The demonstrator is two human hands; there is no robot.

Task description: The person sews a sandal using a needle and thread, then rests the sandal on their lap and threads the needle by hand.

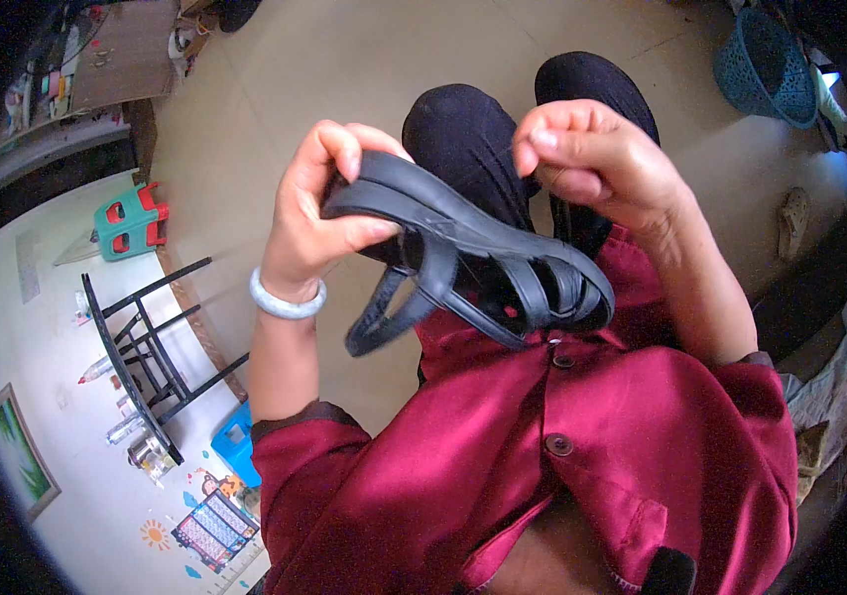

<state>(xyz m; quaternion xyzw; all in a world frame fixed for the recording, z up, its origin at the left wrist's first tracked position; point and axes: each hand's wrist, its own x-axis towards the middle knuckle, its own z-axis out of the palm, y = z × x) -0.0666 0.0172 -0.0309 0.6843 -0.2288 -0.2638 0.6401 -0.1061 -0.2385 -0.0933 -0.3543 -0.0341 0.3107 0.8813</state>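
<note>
A black strappy sandal [473, 238] is tilted in front of my chest, its sole edge up and its toe end toward the lower right. My left hand [329, 198], with a pale bangle on the wrist, grips it at the heel end between thumb and fingers. The ankle strap hangs loose below. To the right of the sandal and apart from it, my right hand [592, 159] is raised with its fingers curled and pressed together. Whatever those fingers hold, if anything, is too small to make out.
A blue-green plastic basket [766, 69] stands at the upper right, with a light shoe [792, 223] on the floor below it. On the left are a green and red stool [131, 223], a black-legged table [151, 347] and a blue plastic stool [237, 443].
</note>
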